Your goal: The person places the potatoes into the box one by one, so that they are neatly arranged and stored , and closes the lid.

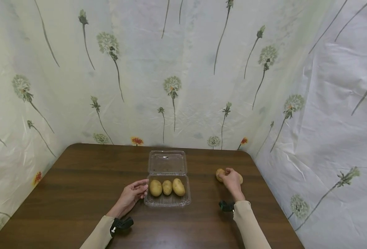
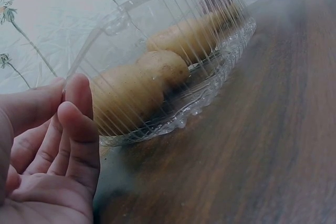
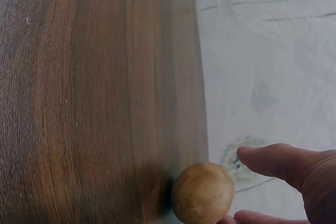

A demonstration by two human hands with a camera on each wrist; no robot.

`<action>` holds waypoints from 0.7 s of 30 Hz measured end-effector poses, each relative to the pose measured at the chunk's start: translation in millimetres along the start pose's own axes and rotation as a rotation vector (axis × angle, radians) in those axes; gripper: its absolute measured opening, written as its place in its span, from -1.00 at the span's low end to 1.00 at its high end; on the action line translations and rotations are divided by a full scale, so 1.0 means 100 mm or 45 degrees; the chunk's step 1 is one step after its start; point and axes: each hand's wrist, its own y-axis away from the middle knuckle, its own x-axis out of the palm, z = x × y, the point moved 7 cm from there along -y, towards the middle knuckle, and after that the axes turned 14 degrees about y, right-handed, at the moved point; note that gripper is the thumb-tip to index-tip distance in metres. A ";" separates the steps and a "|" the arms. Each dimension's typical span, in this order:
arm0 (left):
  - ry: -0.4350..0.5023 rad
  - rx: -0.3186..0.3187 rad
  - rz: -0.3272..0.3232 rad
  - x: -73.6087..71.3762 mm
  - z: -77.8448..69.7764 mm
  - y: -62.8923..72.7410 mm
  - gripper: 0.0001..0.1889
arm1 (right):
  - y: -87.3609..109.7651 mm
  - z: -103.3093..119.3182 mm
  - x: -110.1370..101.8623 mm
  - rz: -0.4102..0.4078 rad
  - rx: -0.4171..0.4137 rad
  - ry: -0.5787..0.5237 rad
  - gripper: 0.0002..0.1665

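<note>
A clear plastic clamshell container [image 1: 168, 201] lies on the table with its lid folded back. Three potatoes [image 1: 167, 187] sit side by side in its base. At its left side my left hand [image 1: 133, 195] pinches the rim between thumb and fingertips; the left wrist view shows this rim [image 2: 84, 59] close up. My right hand [image 1: 231, 180] reaches down over loose potatoes [image 1: 219, 174] near the table's right side, partly covering them. In the right wrist view a potato [image 3: 202, 195] sits by the fingertips, while the straight thumb [image 3: 278, 162] stands apart from it.
The dark wooden table [image 1: 102, 169] has rounded far corners. A pale curtain [image 1: 196, 69] with a dandelion print hangs behind it and along both sides. Black wrist mounts [image 1: 121, 224] sit at both cuffs, close above the tabletop.
</note>
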 end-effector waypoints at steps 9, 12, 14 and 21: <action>-0.002 -0.005 -0.003 0.02 -0.01 0.01 -0.48 | -0.03 -0.05 0.12 -0.009 -0.024 0.066 -0.30; -0.002 -0.012 -0.002 0.03 -0.01 0.02 -0.47 | -0.02 -0.07 0.16 -0.004 -0.013 0.064 -0.32; 0.000 -0.016 -0.001 0.03 0.00 0.02 -0.47 | -0.02 -0.08 0.17 -0.006 -0.003 0.063 -0.32; 0.006 -0.008 -0.014 0.01 -0.01 0.01 -0.47 | -0.03 -0.08 0.19 -0.013 0.003 0.061 -0.33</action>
